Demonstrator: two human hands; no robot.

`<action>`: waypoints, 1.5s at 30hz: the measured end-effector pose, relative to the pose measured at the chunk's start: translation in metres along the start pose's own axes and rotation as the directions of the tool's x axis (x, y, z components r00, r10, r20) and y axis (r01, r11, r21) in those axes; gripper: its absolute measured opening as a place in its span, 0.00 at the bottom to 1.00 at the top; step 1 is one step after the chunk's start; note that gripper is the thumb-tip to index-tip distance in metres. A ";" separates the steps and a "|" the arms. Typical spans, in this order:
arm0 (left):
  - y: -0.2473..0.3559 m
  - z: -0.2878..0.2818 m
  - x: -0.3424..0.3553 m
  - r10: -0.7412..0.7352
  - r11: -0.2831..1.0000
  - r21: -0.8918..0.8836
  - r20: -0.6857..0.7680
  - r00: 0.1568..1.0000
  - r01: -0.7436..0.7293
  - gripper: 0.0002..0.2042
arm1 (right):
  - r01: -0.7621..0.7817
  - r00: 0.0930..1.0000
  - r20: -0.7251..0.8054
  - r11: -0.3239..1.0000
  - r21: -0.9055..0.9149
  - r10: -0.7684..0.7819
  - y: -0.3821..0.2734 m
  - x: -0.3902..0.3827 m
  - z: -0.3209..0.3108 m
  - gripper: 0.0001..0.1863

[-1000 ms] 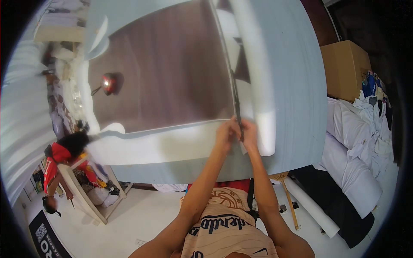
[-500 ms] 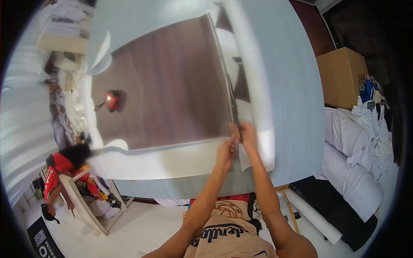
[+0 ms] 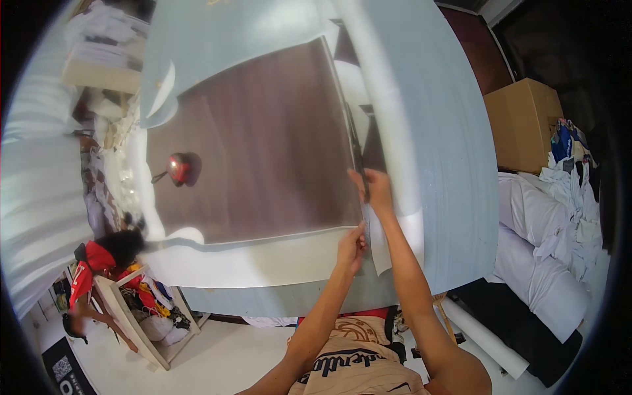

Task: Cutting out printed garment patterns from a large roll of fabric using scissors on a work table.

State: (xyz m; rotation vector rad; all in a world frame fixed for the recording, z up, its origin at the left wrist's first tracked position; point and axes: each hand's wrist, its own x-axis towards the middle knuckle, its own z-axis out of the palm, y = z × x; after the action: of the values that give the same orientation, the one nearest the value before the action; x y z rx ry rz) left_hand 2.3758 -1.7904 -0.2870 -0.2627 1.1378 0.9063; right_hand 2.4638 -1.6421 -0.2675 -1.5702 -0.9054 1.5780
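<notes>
A large sheet with a brown printed panel and white borders [image 3: 257, 145] lies on the pale blue table. My right hand [image 3: 378, 189] is closed around long dark scissors [image 3: 356, 141], which lie along the panel's right edge and point away from me. Just nearer to me, my left hand [image 3: 351, 247] pinches the sheet's near right corner. A narrow white strip [image 3: 381, 253] hangs loose beside that corner. Toward the panel's left side rests a small rounded red-and-black object [image 3: 178, 169] with a dark loop.
A white roll [image 3: 395, 131] runs along the table [image 3: 454, 158] right of the sheet. Beyond the right side are a cardboard box [image 3: 523, 122], white fabric bundles [image 3: 536, 263] and a floor roll [image 3: 484, 336]. Another person in red [image 3: 82, 280] is at left, by a wooden bin [image 3: 125, 322].
My right hand has moved away from my left, farther up the panel's edge with the scissors. My left hand stays at the corner. The whole view has shifted slightly.
</notes>
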 end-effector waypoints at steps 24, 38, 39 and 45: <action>0.006 0.001 0.003 -0.007 0.999 0.032 -0.046 0.999 0.008 0.10 | -0.004 0.999 0.038 0.999 -0.052 0.006 -0.053 0.108 0.020 0.16; 0.011 0.004 0.004 -0.025 0.999 0.034 -0.078 0.997 0.027 0.10 | 0.036 0.999 0.030 0.998 -0.049 -0.034 -0.067 0.164 0.032 0.13; 0.011 0.005 0.004 -0.022 0.999 0.037 -0.074 0.997 0.025 0.10 | 0.056 0.998 0.017 0.998 -0.039 -0.055 -0.068 0.170 0.033 0.13; 0.015 0.006 0.001 -0.014 1.000 0.026 -0.081 0.997 0.016 0.09 | 0.107 0.994 -0.040 0.993 0.047 -0.105 -0.090 0.193 0.050 0.32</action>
State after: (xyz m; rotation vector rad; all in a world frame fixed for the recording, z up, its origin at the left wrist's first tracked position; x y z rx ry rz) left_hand 2.3689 -1.7765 -0.2818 -0.2876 1.2203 0.8733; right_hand 2.4160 -1.4299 -0.2840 -1.4883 -0.9080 1.4810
